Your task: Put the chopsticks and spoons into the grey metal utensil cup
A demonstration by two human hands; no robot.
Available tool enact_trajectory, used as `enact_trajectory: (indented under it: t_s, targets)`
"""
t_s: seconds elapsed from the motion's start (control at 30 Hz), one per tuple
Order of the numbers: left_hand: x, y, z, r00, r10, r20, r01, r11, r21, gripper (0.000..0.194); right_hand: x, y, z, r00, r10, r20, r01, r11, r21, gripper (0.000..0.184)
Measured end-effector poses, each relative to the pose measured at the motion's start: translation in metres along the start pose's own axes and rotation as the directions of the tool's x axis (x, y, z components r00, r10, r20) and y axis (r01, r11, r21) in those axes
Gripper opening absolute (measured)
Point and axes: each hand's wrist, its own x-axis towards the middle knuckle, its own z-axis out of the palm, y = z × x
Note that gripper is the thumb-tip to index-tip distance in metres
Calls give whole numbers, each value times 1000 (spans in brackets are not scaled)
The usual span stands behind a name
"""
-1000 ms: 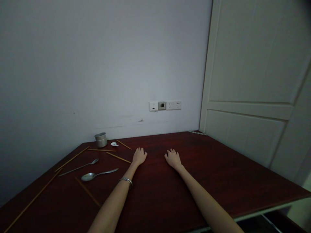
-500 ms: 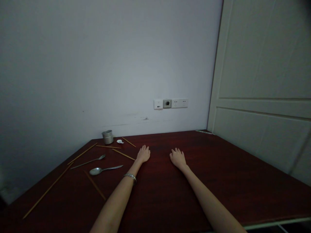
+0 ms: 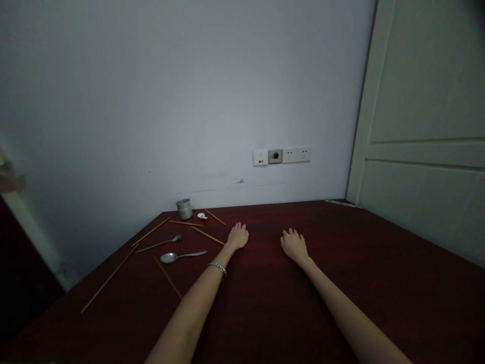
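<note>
My left hand lies flat, palm down, on the dark red table, fingers stretched out and holding nothing; a silver bangle circles that wrist. My right hand rests flat beside it, fingers spread, also holding nothing. Nearest my left hand is a wooden chopstick. Further left lie a large metal spoon and a smaller spoon.
A small metal cup stands by the wall with a little white object next to it. Several more chopsticks are scattered over the table's left side. Wall sockets sit above; a white door stands at right.
The view has swung to the left, so everything sits further right in the picture. Both hands stay flat on the table in the same places.
</note>
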Motion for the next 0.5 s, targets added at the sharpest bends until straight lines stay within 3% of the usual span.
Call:
enact_trajectory:
  t_s: [0.13,0.23,0.37,0.5]
  targets:
    - [-5,7,-4,998,25,-56,-22,999,48,53,-1,-7,-9,1000,29,8,-29,999,-25,41]
    - [-10,9,-16,985,137,-108,-125,985,117,65,-2,-22,-23,999,-42,-5,43,999,15,39]
    - [-19,-9,-56,923,285,-259,-242,952,185,53,-6,-61,-44,977,-210,-27,212,970,120,33]
    - [-28,-56,-108,917,177,-358,-104,972,212,31,-22,-123,-62,919,-393,-36,390,890,234,30]
